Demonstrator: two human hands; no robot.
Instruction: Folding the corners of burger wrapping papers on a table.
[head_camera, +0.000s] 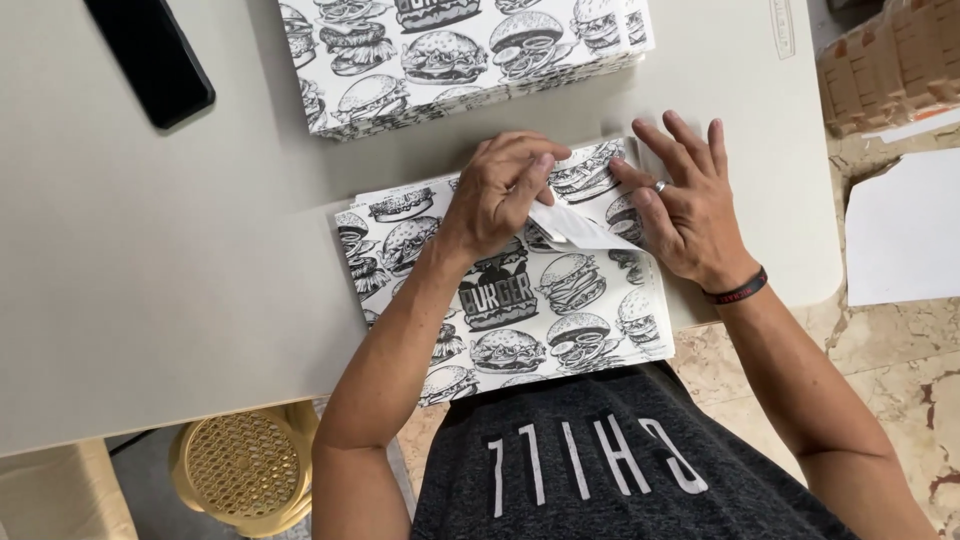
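The left hand (497, 190) sits at the centre of the frame, fingers bent, pinching the folded white flap (575, 228) of the top printed paper bag (520, 290). The right hand (683, 200) lies just right of it, fingers spread flat and grasping nothing, pressing on the bag's upper right corner beside the flap. A ring shows on one finger and a dark wristband (736, 291) circles the wrist. The bag lies on a small pile at the near edge of the grey table (150, 260). A taller stack of bags (450, 55) rests at top centre, a black phone (150, 55) at upper left, a yellow stool (245, 465) at lower left
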